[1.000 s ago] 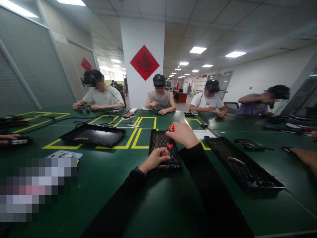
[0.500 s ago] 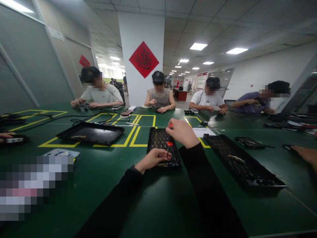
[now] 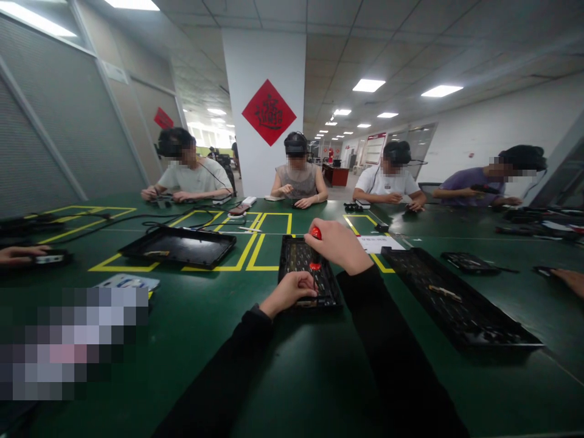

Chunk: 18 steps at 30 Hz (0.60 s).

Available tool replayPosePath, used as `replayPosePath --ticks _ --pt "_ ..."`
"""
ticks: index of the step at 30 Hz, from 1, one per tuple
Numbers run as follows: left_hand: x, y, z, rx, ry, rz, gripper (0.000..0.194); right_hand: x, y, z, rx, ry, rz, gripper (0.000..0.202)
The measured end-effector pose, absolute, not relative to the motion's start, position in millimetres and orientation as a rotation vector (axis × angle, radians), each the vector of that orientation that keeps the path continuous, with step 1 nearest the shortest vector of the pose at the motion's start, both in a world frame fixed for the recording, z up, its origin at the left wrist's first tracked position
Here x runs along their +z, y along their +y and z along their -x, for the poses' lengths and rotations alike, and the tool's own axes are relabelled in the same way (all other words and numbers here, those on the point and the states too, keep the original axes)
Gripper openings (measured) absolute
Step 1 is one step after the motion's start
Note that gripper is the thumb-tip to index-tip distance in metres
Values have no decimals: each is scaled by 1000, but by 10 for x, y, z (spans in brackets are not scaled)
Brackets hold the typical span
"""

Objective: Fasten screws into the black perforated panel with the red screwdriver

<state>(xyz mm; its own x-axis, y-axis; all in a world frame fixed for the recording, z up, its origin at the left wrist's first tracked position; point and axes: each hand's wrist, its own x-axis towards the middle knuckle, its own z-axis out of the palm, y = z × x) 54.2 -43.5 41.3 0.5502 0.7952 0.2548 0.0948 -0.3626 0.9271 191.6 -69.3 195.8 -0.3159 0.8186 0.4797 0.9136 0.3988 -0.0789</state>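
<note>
Centrally on the green tabletop [image 3: 292,389], the right hand [image 3: 342,248] clasps a red-and-black screwdriver [image 3: 314,266] over a black plastic tray [image 3: 291,258], partly hidden by the left hand [image 3: 292,293], whose grip I cannot tell, between a wide black tray [image 3: 194,244] left and a long black tray [image 3: 460,304] right.

A red diamond sign [image 3: 269,112] hangs on a white pillar [image 3: 232,73] beneath lit ceiling panels [image 3: 369,85].

Long black sleeves [image 3: 387,334] reach both wrists, their fabric plain and dark.
</note>
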Motion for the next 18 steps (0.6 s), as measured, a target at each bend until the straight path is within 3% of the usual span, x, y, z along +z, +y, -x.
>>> replayPosePath --ticks 3,8,18 --pt "433 -450 -539 919 766 -1873 22 1952 -711 -1903 -268 -2235 1504 41" --pt "478 -471 -531 908 803 -1914 22 1964 -732 -1932 -271 -2244 1546 24" --pt "508 -507 -535 854 715 -1855 28 2012 -719 -2104 -55 -2275 1433 22"
